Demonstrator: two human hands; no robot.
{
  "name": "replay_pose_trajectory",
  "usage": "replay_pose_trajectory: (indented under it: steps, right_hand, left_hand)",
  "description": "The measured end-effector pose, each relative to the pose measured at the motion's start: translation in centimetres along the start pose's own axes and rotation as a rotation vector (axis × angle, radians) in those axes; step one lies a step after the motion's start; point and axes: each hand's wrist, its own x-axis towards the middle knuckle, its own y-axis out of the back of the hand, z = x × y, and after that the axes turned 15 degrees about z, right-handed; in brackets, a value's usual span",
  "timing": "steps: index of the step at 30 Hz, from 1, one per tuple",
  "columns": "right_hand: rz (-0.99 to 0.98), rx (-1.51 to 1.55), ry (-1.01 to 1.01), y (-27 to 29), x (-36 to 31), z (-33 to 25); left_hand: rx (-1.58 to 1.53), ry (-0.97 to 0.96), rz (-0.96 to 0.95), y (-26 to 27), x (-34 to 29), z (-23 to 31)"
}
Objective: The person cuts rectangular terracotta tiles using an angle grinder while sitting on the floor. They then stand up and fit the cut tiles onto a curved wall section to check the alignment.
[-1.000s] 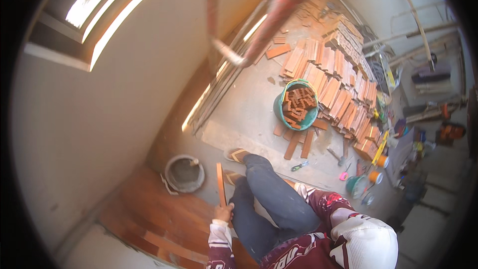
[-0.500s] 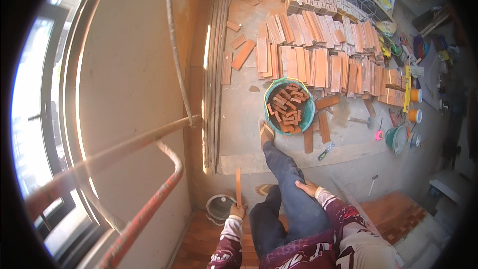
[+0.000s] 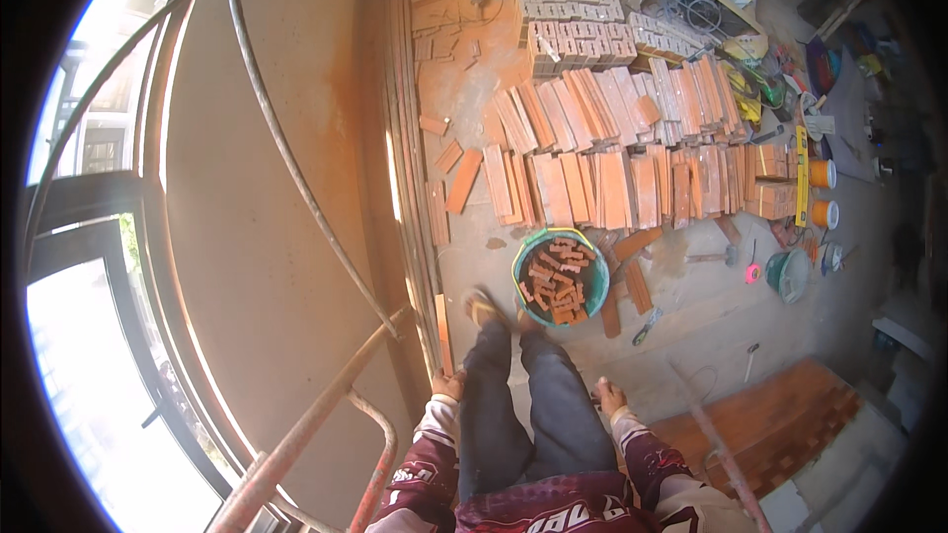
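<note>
My left hand (image 3: 448, 385) is closed on one end of a long, thin brick tile (image 3: 443, 331), which points away from me beside the wall. My right hand (image 3: 609, 396) hangs off my right thigh, fingers loosely apart, with nothing seen in it. In front of my feet stands a green bucket (image 3: 603, 288) with a yellow rim handle, holding many broken brick pieces (image 3: 559, 284). Past the bucket, rows of thin brick tiles (image 3: 568, 188) lean on edge across the floor.
Red-and-grey metal scaffold bars (image 3: 331, 375) rise on my left by the wall. Hollow bricks (image 3: 578, 44) are stacked at the back. A trowel (image 3: 647, 326), a hammer (image 3: 713, 257), a teal bucket (image 3: 787, 274) and orange tubs (image 3: 822, 174) lie or stand at right. Long poles line the wall's foot.
I have stepped forward, so both feet are now close to the green bucket. My right hand has left my thigh. The left hand still carries the brick tile; the grey bucket is out of view.
</note>
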Motion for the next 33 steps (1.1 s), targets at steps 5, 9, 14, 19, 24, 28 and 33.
replay_pose_trajectory:
  steps: [5, 9, 14, 19, 24, 28, 33]
  right_hand:
    - [0.007, -0.129, 0.022, -1.4, -0.3, -2.8]
    - [0.009, -0.051, -0.142, -1.3, -2.5, -9.6]
    - [-0.077, -0.323, 0.111, -3.4, -2.3, -13.1]
    - [-0.141, -0.68, 0.534, -6.7, -0.1, -17.9]
    - [-0.135, 0.459, -0.316, -7.3, -2.2, -41.0]
    - [-0.025, 0.271, 0.486, -6.2, -4.6, -56.9]
    - [-0.162, -0.293, 1.202, -6.9, -5.7, -67.7]
  left_hand:
    - [0.187, -0.09, 0.149, 2.4, 7.6, 1.0]
    - [0.294, 0.093, 0.048, 2.6, 11.1, 5.2]
    - [0.588, 0.02, -0.125, 4.0, 16.9, 10.1]
    - [0.148, 0.136, -0.058, 4.9, 14.4, 24.0]
    - [0.025, -0.015, -0.011, 4.6, 16.5, 32.9]
    - [-0.026, -0.089, 0.018, 2.3, 19.1, 40.1]
    - [0.074, -0.044, 0.007, -1.8, 23.3, 50.7]
